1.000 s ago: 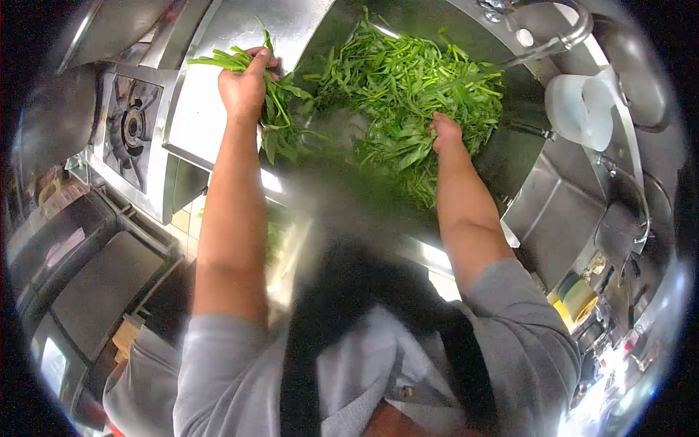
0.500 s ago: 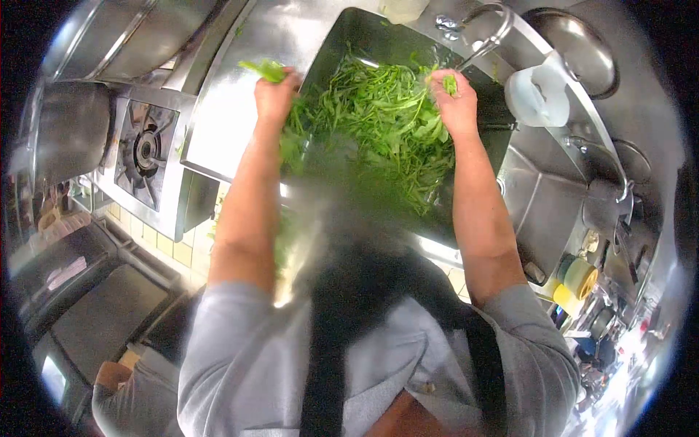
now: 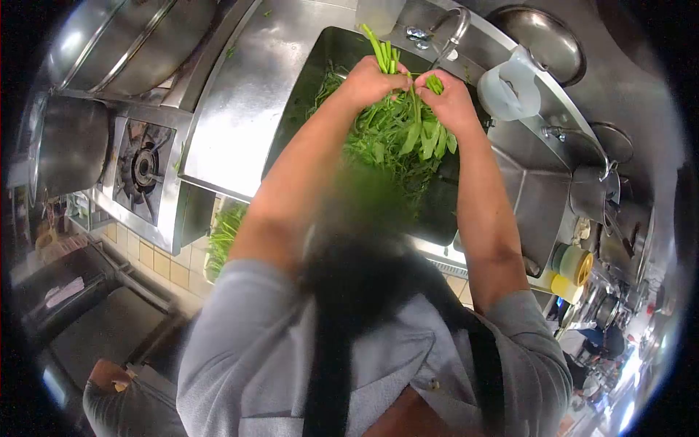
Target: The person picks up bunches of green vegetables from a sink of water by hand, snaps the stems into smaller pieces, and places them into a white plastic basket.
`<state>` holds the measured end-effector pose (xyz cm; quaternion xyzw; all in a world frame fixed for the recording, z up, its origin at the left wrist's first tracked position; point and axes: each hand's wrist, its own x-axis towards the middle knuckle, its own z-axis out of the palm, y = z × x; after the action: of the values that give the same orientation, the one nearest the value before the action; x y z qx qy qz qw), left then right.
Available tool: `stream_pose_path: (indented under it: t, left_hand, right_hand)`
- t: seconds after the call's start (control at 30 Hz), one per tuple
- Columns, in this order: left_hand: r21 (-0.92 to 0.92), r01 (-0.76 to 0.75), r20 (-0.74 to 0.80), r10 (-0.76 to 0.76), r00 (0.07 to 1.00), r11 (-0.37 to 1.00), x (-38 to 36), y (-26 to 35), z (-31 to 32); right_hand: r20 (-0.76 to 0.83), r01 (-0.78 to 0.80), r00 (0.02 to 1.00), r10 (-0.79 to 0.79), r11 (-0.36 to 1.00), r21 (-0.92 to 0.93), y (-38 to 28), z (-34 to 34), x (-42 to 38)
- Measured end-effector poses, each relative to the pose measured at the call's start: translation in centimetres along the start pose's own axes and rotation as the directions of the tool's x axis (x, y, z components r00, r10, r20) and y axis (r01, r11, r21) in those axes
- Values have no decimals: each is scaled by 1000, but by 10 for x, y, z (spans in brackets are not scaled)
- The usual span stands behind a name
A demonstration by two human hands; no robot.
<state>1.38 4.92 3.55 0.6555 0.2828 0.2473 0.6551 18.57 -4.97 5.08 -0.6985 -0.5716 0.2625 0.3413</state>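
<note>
Over the sink (image 3: 291,124), my left hand (image 3: 373,81) is closed around a bunch of green leafy-vegetable stems (image 3: 378,47), their thick ends pointing up and away from me. My right hand (image 3: 449,103) almost meets it at the fingertips and grips more of the stems, whose cut ends show at the thumb. From between the hands, long leaves (image 3: 429,138) hang down. Below lies a heap of leafy greens (image 3: 386,146) in the sink, partly hidden by my forearms and a dark blur near the camera.
A faucet (image 3: 455,33) and a white plastic pitcher (image 3: 510,91) are at the right, beside a second basin (image 3: 535,197). To the left are a steel counter (image 3: 240,95) and a gas burner (image 3: 145,164). More greens (image 3: 227,237) sit low at the left. Another person's sleeve (image 3: 131,408) shows at bottom left.
My left hand has moved right, from over the steel counter to beside my right hand above the sink. Both hands keep hold of greens, and the stems now stand up between them.
</note>
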Motion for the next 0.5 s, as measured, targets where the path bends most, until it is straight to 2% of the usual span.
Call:
stream_pose_path:
  t: [0.07, 0.13, 0.27, 0.33, 0.37, 0.43, 0.47, 0.5]
  left_hand:
    - [-30, 45, -103, -48, 994, 999, -2, 3, 4]
    - [-67, 8, -120, -16, 993, 998, -6, 5, 8]
    - [-195, -31, -122, 7, 992, 980, -2, -5, 15]
    - [-245, -27, -163, -14, 987, 969, -3, -6, 20]
    - [-295, -24, -198, -37, 979, 955, -4, -7, 21]
    - [-363, -30, -262, -71, 963, 931, -9, -14, 25]
    - [-428, -42, -320, -108, 941, 903, -10, -17, 26]
    - [-428, -43, -321, -108, 941, 903, -12, -21, 24]
  right_hand:
    - [-31, 50, 998, -52, 997, -63, -2, 3, -8]
    - [-82, 156, 981, -174, 968, -198, 0, 10, -10]
    - [-116, 110, 983, -144, 960, -258, 0, 21, -11]
    - [-289, 76, 952, -100, 993, -94, 8, 28, -7]
    - [-287, 77, 953, -101, 993, -93, 11, 29, -4]
    - [-291, -181, 922, 257, 947, 264, 13, 24, 1]
    - [-272, -196, 892, 360, 851, 487, 15, 16, 1]
    - [-236, -227, 859, 455, 751, 620, 5, 5, -1]
